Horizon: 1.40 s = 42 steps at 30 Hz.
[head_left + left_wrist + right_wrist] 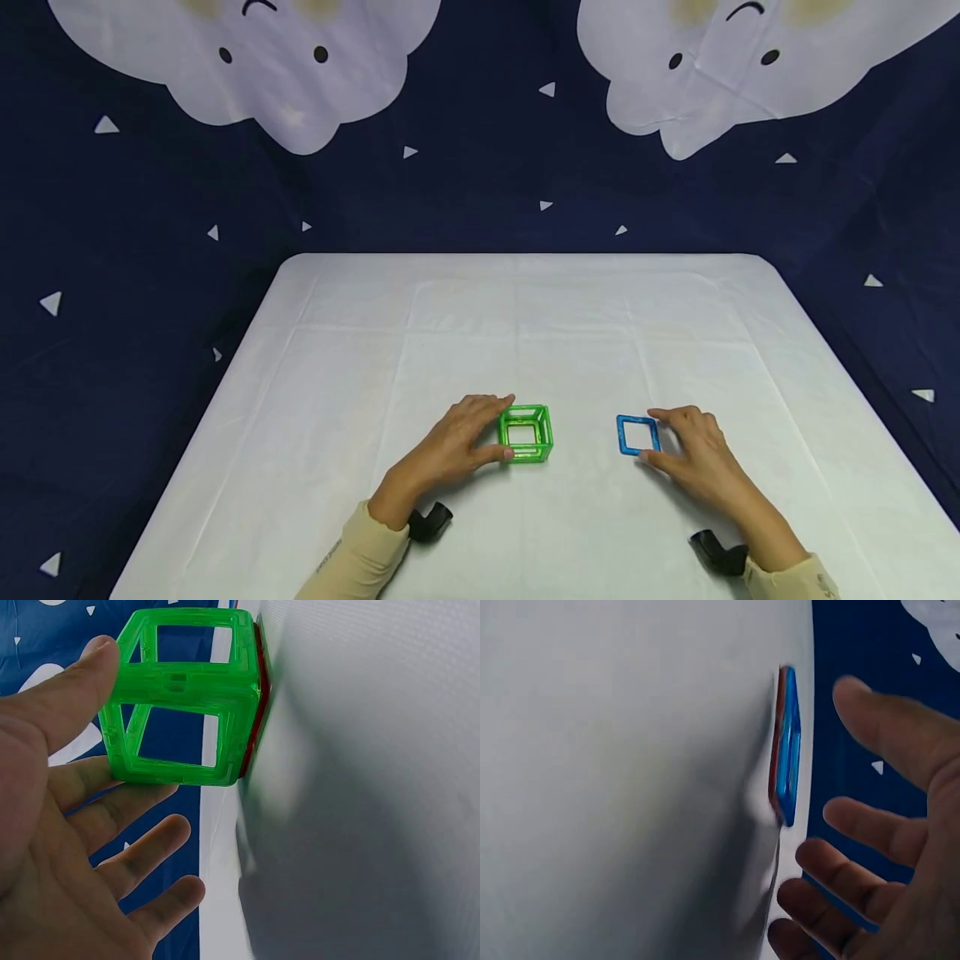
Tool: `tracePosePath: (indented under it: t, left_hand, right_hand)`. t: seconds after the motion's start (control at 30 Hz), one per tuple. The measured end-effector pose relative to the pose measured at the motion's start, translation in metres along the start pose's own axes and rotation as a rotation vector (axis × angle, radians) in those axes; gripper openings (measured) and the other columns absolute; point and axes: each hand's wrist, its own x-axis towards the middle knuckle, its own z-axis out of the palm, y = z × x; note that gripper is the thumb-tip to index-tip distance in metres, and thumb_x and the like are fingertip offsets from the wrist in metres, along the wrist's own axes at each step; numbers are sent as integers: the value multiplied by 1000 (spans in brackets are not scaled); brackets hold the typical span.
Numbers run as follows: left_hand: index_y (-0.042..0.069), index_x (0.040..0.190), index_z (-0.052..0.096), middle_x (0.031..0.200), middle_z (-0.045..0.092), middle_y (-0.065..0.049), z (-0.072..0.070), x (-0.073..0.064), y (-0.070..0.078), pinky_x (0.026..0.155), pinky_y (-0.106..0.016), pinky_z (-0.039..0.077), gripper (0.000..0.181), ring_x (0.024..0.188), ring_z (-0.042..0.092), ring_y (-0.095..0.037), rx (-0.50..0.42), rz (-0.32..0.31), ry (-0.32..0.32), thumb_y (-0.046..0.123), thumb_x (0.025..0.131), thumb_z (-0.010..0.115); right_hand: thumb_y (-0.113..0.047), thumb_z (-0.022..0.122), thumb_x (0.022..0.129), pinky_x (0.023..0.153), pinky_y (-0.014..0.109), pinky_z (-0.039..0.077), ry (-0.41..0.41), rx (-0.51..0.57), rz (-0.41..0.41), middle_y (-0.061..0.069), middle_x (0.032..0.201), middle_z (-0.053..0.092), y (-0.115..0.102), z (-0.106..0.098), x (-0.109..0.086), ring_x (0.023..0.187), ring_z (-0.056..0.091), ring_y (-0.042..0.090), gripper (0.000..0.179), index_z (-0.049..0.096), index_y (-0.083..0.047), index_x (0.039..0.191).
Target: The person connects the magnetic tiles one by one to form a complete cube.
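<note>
A see-through green cube of magnetic tiles (pixel 542 412) stands on the white table, with a thin red layer (pixel 262 697) along its base in the left wrist view. My left hand (pixel 463 435) holds its left side, thumb at the near corner and fingers at the far one. To the right, a square blue magnetic tile (pixel 621 435) lies flat; edge-on in the right wrist view, a reddish layer (pixel 777 742) shows beneath it. Around that tile's right side is my right hand (pixel 693 454), thumb and fingers spread, with space between them and the tile in the right wrist view.
Wrinkled white cloth covers the table (pixel 360 350). Behind and beside it hangs a dark blue curtain (pixel 480 183) with white clouds and triangles. A black wrist camera mount (pixel 431 523) sits at the left wrist, another mount (pixel 718 553) at the right.
</note>
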Motion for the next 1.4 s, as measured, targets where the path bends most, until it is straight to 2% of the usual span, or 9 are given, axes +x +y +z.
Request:
tracePosePath:
  t: [0.23,0.5,0.83,1.0,1.17,1.4]
  left_hand:
    - [15,140,45,136,53,-6,0,-1,-2,107,-46,36,68,130,44,-24,-18,-1,31,38,81,71]
    - [17,138,47,135,54,-2,-1,-2,-5,107,-43,37,69,129,45,-20,-24,-5,65,40,78,73]
    - [15,135,50,133,56,-3,0,-5,-7,105,-44,38,66,127,47,-21,-17,14,101,39,79,73]
    - [13,132,52,131,57,-2,-1,-4,-7,104,-45,38,62,126,47,-22,-11,30,115,38,79,72]
    - [14,132,53,132,56,-2,-1,-4,-7,105,-46,37,61,128,47,-22,-11,8,103,38,79,72]
    - [14,134,52,132,56,-4,-1,-4,-6,107,-46,36,60,128,46,-22,-13,-2,92,37,81,71]
  right_hand:
    - [-32,81,70,77,38,36,-79,-33,-50,13,105,55,11,-2,2,97,45,26,66,57,-7,127]
    - [-26,83,66,73,30,29,-56,-86,-138,10,103,55,18,-1,6,89,42,19,66,58,-7,125]
    - [-25,83,67,74,29,27,-59,-81,-156,7,105,55,19,1,7,90,41,17,60,62,-9,121]
    - [-26,84,66,74,27,27,-36,-84,-189,5,103,56,21,1,7,89,41,15,58,64,-10,117]
    - [-31,83,67,74,26,30,-48,-55,-191,2,102,57,20,0,6,92,40,13,55,64,-12,115]
    - [-29,83,69,79,18,35,-10,5,-202,-2,102,61,15,-3,8,96,40,0,57,62,-11,118]
